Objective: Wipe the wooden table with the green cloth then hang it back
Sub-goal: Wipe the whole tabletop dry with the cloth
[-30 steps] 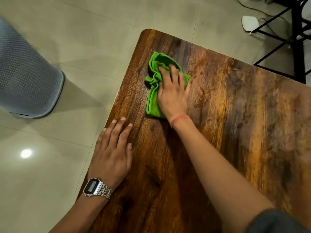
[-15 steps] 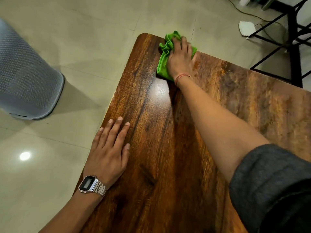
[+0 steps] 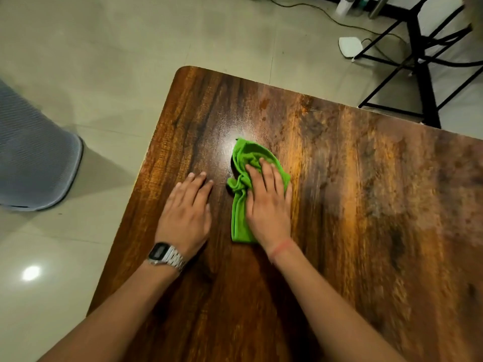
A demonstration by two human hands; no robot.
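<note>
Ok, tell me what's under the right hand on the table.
The crumpled green cloth lies under the right hand, pressed flat on the wooden table. Its folds show past the fingertips and along the thumb side. The part beneath the palm is covered, as is the wood under it.

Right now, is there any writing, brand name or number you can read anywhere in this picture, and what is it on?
None can be read.
The wristwatch on the left wrist has a dark digital face, but any digits or brand on it are too small and blurred to read.
The green cloth shows no tag or print.
The wooden table carries only grain and stains, no lettering.
The bottles by the far wall are too small and cut off to read.
</note>
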